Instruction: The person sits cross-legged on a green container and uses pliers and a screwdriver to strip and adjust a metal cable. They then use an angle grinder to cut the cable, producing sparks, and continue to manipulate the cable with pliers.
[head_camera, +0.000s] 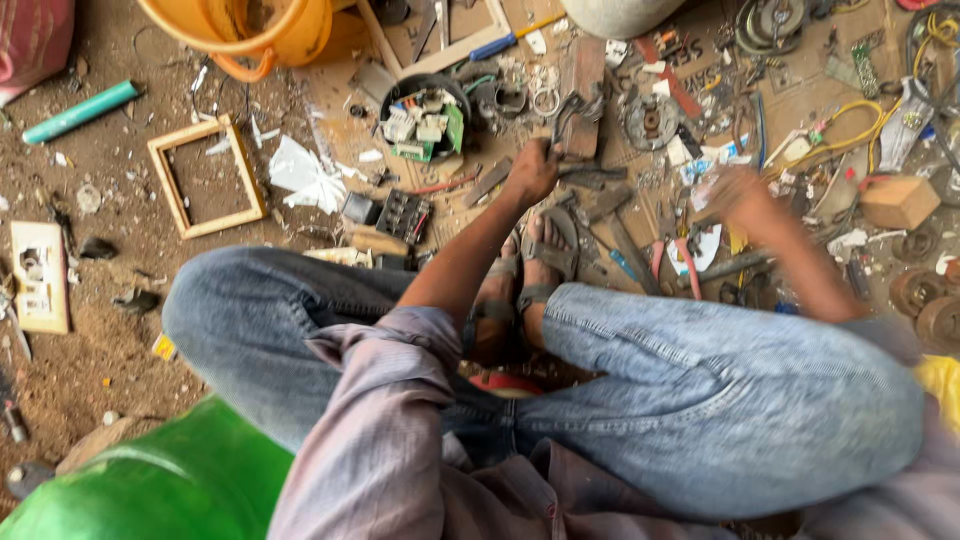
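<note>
Rusty metal is what the left hand (533, 170) has got hold of: a dark, bent metal piece (572, 118) lying on a flattened sheet of cardboard (345, 95) on the floor, just ahead of the person's sandalled feet (530, 275). Fingers are clamped shut around its near end. The right hand (735, 192) is raised over the scrap further right and is so blurred you honestly can't tell whether it's closed or holding anything.

Just left of the metal piece there's a round black housing (425, 118) stuffed with white and green circuit bits. A small black part (403, 213) lies closer to the knee, crumpled white paper (305, 175) beside that, then an empty wooden frame (205, 177) on the dirt. An orange bucket (245, 30) stands at the top, yellow wires (850, 125) and a wooden block (898, 200) off to the right.
</note>
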